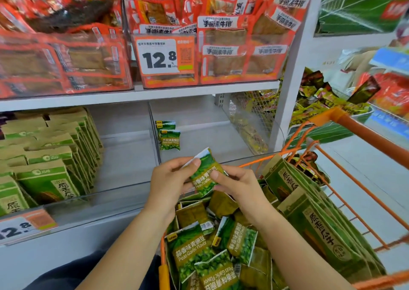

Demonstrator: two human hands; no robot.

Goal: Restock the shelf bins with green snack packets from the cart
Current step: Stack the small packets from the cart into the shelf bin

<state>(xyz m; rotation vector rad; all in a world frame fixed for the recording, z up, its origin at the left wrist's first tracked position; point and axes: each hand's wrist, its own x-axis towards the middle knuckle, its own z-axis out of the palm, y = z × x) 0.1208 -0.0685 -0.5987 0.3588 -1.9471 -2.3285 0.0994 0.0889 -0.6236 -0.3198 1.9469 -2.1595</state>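
Both hands are pinching one packet (204,174) above the cart (363,132): my left hand (170,183) is gripping its top corner, my right hand (239,184) its lower edge. Its long axis is tilting up-left. I am aiming for the bin (199,139), lying straight ahead, nearer my left hand. Packet's underside is hidden.

White shelving (141,94) stands on pale floor (365,161).
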